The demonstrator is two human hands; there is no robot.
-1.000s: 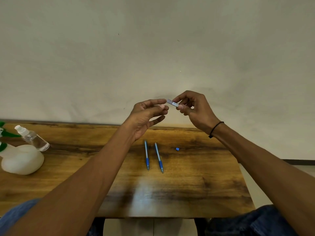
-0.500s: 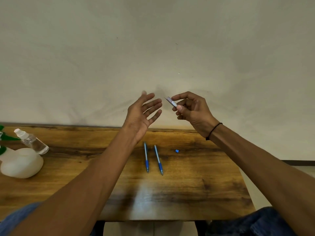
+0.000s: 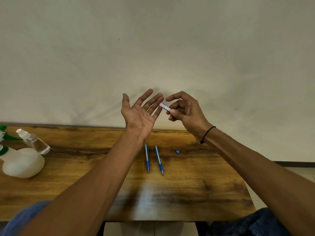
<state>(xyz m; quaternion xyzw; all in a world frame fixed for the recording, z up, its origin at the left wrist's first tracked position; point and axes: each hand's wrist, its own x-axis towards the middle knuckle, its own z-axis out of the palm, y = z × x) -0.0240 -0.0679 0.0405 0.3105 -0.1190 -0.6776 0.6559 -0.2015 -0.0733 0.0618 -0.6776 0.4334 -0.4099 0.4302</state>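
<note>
**Pale piece slants from the right grip toward the open left palm**

The right grip [image 3: 185, 109] pinches a short pale piece [image 3: 164, 106] between thumb and curled fingers, held in the air above the far edge of the tabletop [image 3: 196, 184]. The piece's long axis slants up and to the left. Its free end sits just beside the fingers of the left grip [image 3: 139, 114], though I cannot tell if they touch. The left grip is spread wide, palm up, and holds nothing. A hand-over would probably run leftward along that axis.
</note>
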